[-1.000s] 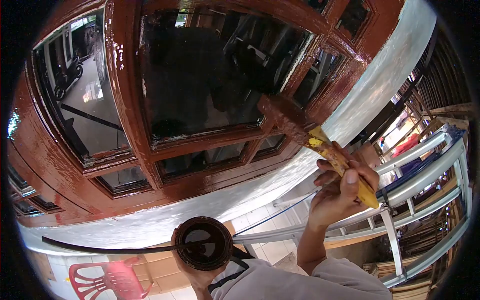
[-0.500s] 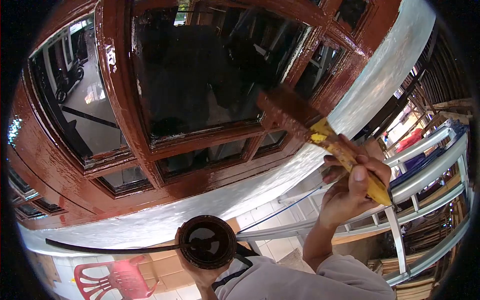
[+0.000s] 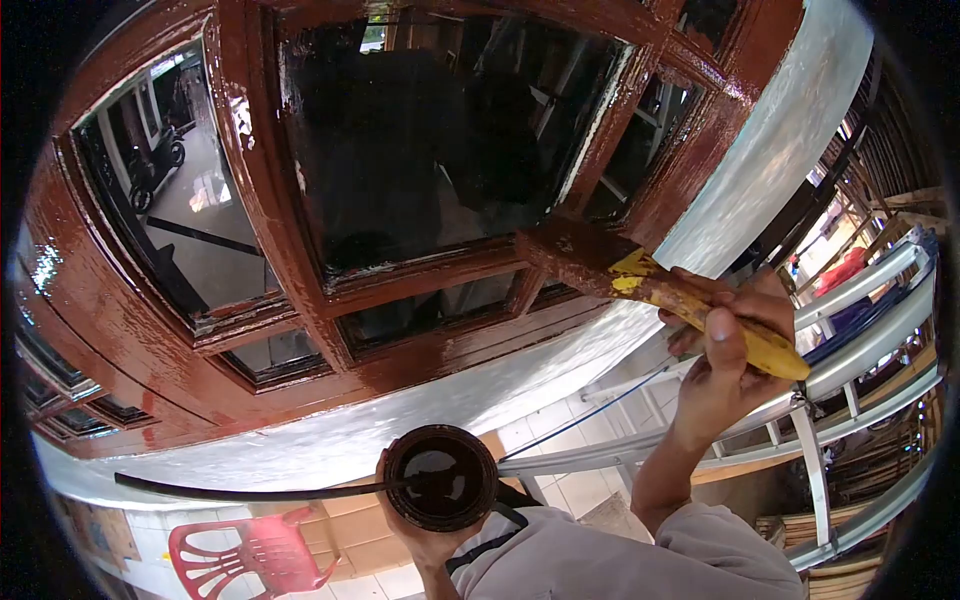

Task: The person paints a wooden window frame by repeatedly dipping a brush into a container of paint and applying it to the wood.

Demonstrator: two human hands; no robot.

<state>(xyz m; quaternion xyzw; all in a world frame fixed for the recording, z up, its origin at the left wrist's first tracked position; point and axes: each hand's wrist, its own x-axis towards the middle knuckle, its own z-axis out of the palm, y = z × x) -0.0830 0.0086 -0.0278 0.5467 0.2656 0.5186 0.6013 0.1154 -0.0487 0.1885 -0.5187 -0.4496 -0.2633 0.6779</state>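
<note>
My right hand point(image 3: 735, 325) is closed round the yellow handle of a paint-smeared brush point(image 3: 640, 280). The brush's brown head is at the lower right corner of the large glass pane point(image 3: 420, 150), against the reddish-brown window frame point(image 3: 410, 285). Lower down, my left hand point(image 3: 425, 540) holds a round open can point(image 3: 440, 508) from below and the side, with dark, shiny liquid in it. A thin dark stick point(image 3: 240, 492) lies across the can's rim and extends to the left.
A metal ladder point(image 3: 870, 360) stands at the right. Under the window runs a whitish wall point(image 3: 330, 430). A red plastic chair point(image 3: 280, 555) is on the tiled floor at the lower left, near brown cardboard point(image 3: 360, 540). Wooden slats point(image 3: 845, 560) lie at the lower right.
The brush head has moved down onto the frame near the pane's lower right corner, and its handle has tilted flatter. The whole view has shifted slightly, with the can now further right.
</note>
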